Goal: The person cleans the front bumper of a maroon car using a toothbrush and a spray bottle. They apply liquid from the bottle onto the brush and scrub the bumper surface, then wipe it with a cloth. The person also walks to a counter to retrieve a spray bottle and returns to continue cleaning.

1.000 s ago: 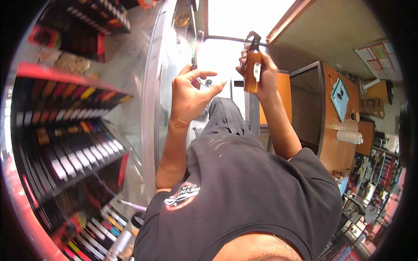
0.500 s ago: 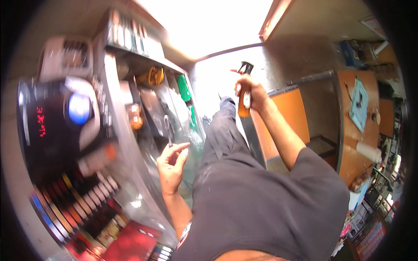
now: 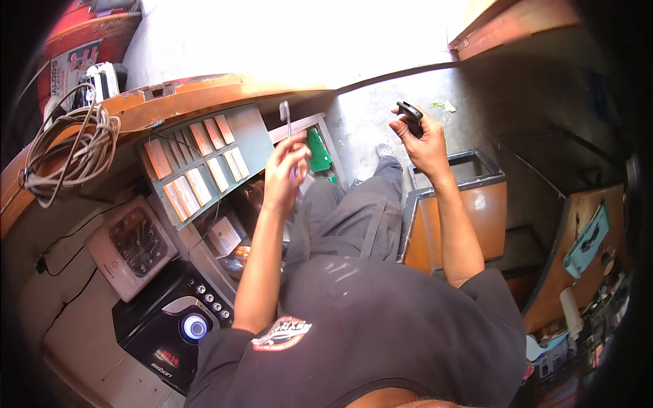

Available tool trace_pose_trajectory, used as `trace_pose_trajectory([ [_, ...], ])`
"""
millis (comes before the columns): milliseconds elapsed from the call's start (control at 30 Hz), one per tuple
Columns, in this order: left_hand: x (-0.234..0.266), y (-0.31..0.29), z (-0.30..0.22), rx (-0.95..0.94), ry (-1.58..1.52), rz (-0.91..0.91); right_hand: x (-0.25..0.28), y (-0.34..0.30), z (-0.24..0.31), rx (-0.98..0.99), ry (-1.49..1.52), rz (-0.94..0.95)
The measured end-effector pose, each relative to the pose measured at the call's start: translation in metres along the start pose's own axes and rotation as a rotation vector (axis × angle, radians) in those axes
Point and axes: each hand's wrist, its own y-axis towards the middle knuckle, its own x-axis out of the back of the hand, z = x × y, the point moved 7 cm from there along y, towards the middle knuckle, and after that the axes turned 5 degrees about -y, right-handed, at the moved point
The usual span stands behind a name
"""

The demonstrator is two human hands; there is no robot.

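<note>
One left hand [image 3: 286, 171], fingers closed on one toothbrush [image 3: 284, 111], its head projecting beyond them, one right hand [image 3: 427, 146], clamped round one black spray head [image 3: 410, 113], well apart from the toothbrush, leftward one clock [image 3: 138, 239], one black speaker [image 3: 146, 336], one cable coil [image 3: 102, 136]

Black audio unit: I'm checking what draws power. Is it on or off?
The black audio unit is on: its round dial glows blue-white and its red display is lit.
</note>
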Motion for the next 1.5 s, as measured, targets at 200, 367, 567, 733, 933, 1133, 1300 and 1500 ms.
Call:
trace_pose_trajectory([
  [200,-0.054,0.099,-0.054,-0.276,0.461,0.074,-0.022,0.053,0.042,-0.083,0.073,0.039],
  [367,-0.066,0.173,-0.110,-0.446,0.527,0.073,-0.063,0.144,0.103,0.053,-0.255,0.085],
  [567,-0.045,0.245,-0.208,-0.543,0.297,-0.014,-0.132,0.291,0.155,0.066,-0.396,0.188],
  [733,-0.007,0.264,-0.251,-0.449,0.178,-0.212,-0.205,0.387,0.208,0.333,-0.447,0.430],
  [933,0.019,0.272,-0.311,-0.543,0.087,-0.551,-0.303,0.447,0.246,0.560,-0.649,0.747],
  [1133,0.020,0.315,-0.316,-0.564,0.029,-0.819,-0.345,0.510,0.265,0.761,-0.590,0.985],
  [1300,0.014,0.353,-0.316,-0.517,-0.016,-0.863,-0.357,0.533,0.253,0.758,-0.604,1.154],
  [1500,0.056,0.413,-0.337,-0.531,-0.010,-0.916,-0.416,0.588,0.250,0.805,-0.521,1.128],
])
